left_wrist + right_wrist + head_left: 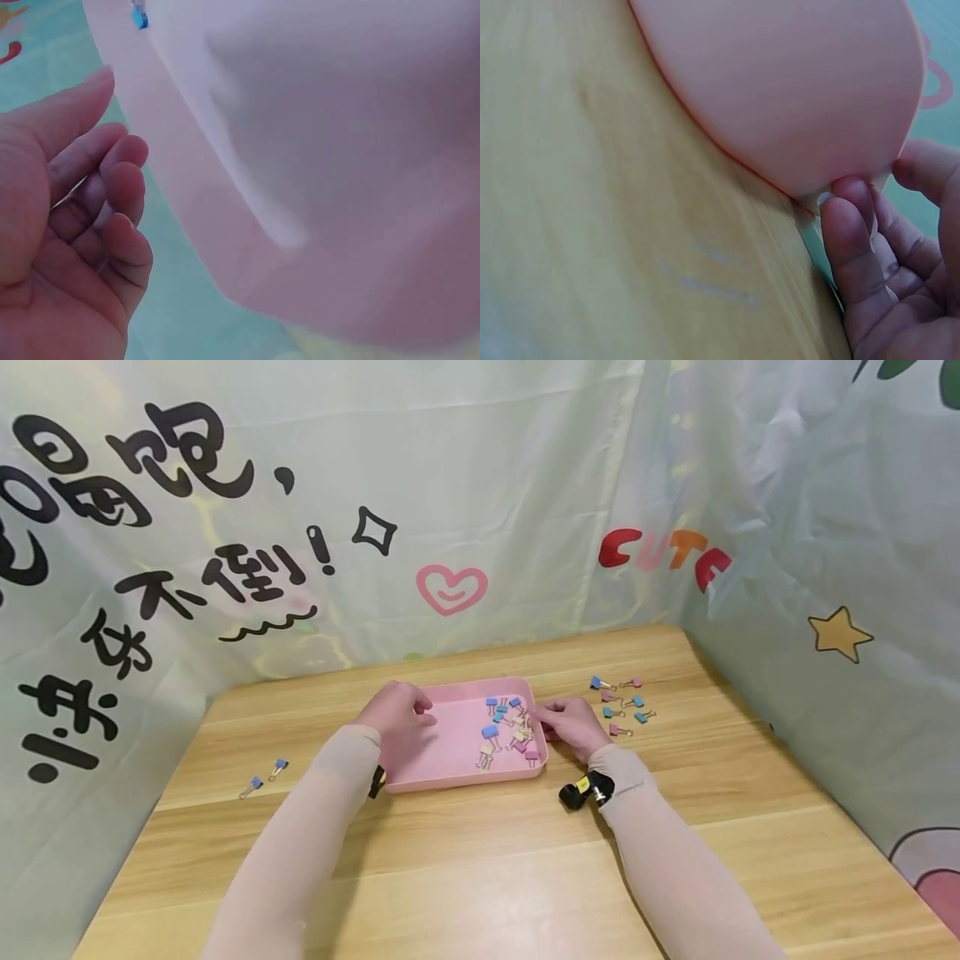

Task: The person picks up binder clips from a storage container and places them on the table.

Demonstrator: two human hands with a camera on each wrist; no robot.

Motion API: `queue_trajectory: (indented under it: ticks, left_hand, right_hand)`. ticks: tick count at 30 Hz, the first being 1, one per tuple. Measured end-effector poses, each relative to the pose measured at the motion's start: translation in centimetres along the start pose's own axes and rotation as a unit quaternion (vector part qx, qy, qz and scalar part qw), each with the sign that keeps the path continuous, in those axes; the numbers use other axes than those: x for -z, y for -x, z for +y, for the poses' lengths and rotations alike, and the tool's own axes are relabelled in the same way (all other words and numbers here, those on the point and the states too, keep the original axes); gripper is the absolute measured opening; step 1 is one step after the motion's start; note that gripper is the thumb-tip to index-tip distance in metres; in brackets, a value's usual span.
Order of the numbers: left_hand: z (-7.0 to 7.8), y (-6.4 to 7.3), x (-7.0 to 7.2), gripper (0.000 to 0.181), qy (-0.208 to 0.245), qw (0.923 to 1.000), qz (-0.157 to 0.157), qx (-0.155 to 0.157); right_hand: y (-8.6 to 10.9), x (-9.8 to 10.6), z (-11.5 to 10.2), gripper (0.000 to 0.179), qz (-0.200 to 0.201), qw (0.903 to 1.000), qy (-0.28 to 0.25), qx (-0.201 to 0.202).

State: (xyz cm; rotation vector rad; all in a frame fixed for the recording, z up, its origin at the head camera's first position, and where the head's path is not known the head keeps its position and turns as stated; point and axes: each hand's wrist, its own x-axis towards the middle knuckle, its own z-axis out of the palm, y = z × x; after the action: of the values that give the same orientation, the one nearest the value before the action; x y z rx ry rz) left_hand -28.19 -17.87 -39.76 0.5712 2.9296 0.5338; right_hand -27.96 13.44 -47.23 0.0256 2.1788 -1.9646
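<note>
A pink tray (450, 782) lies on the wooden table, with several blue, teal, cream and pink binder clips (490, 732) gathered in its right half. At its right wall, my right hand (573, 725) grips the rim between thumb and fingers; the right wrist view shows that hand (900, 247) against the tray's outer wall (795, 97). Over the tray's left end is my left hand (395, 710), with nothing in it. Its fingers hang loosely curled beside the tray wall (187, 172) in the left wrist view.
Several blue, pink and teal binder clips (638, 702) lie on the table right of the tray. Two blue binder clips (257, 783) lie far left. Printed cloth (525, 527) walls off the table's back and sides. A black wrist camera (576, 795) sits on my right wrist.
</note>
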Motion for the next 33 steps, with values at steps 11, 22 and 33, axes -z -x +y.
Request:
queue_trajectory:
  ticks: [11, 22, 33]
  left_hand:
    - [3.1, -2.8, -0.7, 0.032, -0.022, 0.9989, -0.041, 0.011]
    - [6.1, -4.6, -2.4, 0.023, -0.04, 0.9955, -0.062, -0.06]
    - [6.3, -5.3, -3.2, 0.019, -0.054, 0.9881, -0.127, -0.067]
  right_hand:
    - [-0.1, -0.1, 0.3, 0.033, 0.001, 1.0, -0.008, 0.002]
    - [-0.1, 0.0, 0.0, 0.034, 0.0, 1.0, -0.01, 0.0]
    - [-0.1, 0.0, 0.0, 0.033, 0.008, 0.9999, -0.002, -0.009]
